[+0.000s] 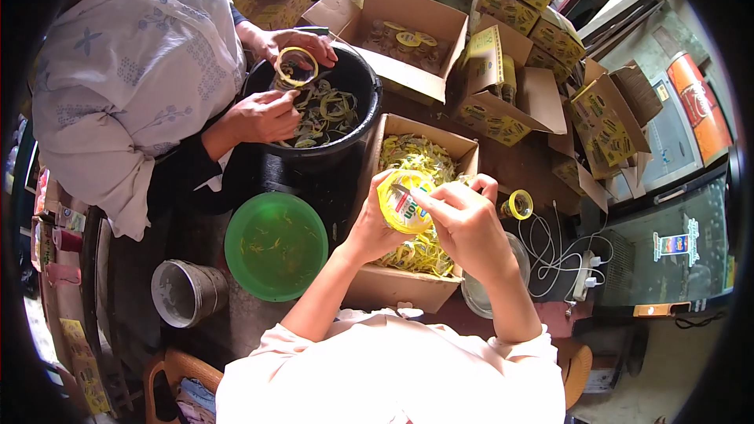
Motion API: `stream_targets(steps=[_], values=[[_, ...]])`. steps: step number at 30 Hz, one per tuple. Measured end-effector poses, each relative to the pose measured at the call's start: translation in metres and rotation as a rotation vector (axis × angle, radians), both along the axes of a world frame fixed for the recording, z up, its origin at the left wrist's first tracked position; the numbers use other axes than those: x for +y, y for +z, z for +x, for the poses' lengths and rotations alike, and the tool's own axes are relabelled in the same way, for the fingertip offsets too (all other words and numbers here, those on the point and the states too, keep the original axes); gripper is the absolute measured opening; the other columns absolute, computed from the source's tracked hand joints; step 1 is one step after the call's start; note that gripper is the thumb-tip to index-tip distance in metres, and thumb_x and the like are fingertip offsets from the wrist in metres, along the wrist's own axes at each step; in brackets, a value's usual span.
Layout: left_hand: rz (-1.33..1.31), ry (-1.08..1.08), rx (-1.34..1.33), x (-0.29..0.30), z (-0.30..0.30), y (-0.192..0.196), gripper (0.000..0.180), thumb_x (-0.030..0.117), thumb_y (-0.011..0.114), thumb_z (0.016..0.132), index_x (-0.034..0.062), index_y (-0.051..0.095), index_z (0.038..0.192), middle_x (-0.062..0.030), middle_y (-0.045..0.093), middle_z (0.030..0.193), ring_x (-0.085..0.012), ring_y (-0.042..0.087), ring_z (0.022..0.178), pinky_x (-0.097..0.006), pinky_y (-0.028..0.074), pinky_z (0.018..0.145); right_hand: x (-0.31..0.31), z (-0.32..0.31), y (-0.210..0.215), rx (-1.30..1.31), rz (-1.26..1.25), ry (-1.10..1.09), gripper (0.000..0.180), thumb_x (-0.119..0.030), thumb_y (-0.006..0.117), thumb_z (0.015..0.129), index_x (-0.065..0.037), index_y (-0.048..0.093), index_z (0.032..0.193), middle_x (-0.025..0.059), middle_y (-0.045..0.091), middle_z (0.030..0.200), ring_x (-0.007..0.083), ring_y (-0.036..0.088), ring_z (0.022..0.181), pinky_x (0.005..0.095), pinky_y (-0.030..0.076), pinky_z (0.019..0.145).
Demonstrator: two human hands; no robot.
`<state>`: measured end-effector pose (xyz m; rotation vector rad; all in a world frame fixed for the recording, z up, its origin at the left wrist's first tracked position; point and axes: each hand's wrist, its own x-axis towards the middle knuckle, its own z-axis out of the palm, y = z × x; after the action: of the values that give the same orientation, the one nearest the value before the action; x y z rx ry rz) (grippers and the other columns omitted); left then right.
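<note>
My left hand (371, 224) grips a small round jar with a yellow label (402, 204) from the left. My right hand (463, 224) pinches at the label's right edge with its fingertips. Both hands hover over an open cardboard box (393, 286) heaped with peeled yellow label strips (415, 155). A yellow jar lid (518, 204) lies just right of my right hand.
Across from me another person in a pale patterned top holds a clear jar (294, 68) over a black tub (357, 82) of water and labels. A green basin (275, 245) and a grey metal pot (184, 292) sit to the left. Open cartons of jars (408, 35) crowd the far side; white cables (558, 255) lie right.
</note>
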<state>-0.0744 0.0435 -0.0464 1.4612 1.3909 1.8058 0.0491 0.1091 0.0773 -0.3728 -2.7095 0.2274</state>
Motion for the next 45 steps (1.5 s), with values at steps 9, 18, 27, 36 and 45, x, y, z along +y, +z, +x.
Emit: stream_targets(steps=[9,18,27,36,45], values=[[-0.040,0.009,-0.065,0.003,-0.001,-0.007,0.083,0.007,0.078,0.059,0.0079,0.022,0.121,-0.0119,0.047,0.111,-0.0197,0.050,0.102,-0.032,0.042,0.088,0.001,-0.003,0.003,-0.075,0.000,0.014,0.033,0.001,0.057,0.065,-0.007,0.062,0.097,0.0053,0.059,0.082,0.0190,0.056,0.079,0.0368,0.028,0.079],[-0.023,0.056,-0.062,0.003,-0.007,-0.014,0.082,0.004,0.078,0.058,0.0079,0.025,0.120,-0.0113,0.048,0.111,-0.0182,0.052,0.100,-0.031,0.045,0.085,0.006,0.007,-0.005,-0.145,-0.025,-0.012,0.028,-0.001,0.055,0.071,-0.009,0.063,0.096,0.0038,0.058,0.079,0.0170,0.056,0.080,0.0381,0.026,0.079],[-0.034,0.075,-0.040,0.002,-0.006,-0.009,0.078,0.004,0.077,0.060,0.0061,0.026,0.119,-0.0107,0.050,0.107,-0.0175,0.052,0.099,-0.030,0.045,0.084,0.006,0.014,-0.010,-0.078,-0.017,-0.016,0.030,-0.003,0.058,0.069,-0.012,0.063,0.097,0.0007,0.056,0.074,0.0152,0.055,0.076,0.0376,0.027,0.077],[-0.021,0.154,-0.027,0.001,0.003,-0.005,0.082,0.007,0.080,0.056,0.0048,0.025,0.117,-0.0102,0.050,0.107,-0.0174,0.052,0.097,-0.029,0.042,0.086,0.013,0.009,-0.045,0.482,-0.220,-0.476,0.029,-0.006,0.063,0.072,-0.014,0.062,0.100,0.0002,0.061,0.068,0.0129,0.056,0.065,0.0309,0.028,0.072],[-0.074,0.128,0.137,0.000,0.016,-0.014,0.073,0.006,0.074,0.058,0.0028,0.031,0.117,-0.0109,0.044,0.113,-0.0200,0.047,0.103,-0.033,0.030,0.096,0.011,-0.015,-0.087,0.513,-0.441,-0.570,0.034,-0.005,0.062,0.074,-0.012,0.057,0.107,0.0008,0.063,0.071,0.0132,0.059,0.067,0.0336,0.030,0.077]])
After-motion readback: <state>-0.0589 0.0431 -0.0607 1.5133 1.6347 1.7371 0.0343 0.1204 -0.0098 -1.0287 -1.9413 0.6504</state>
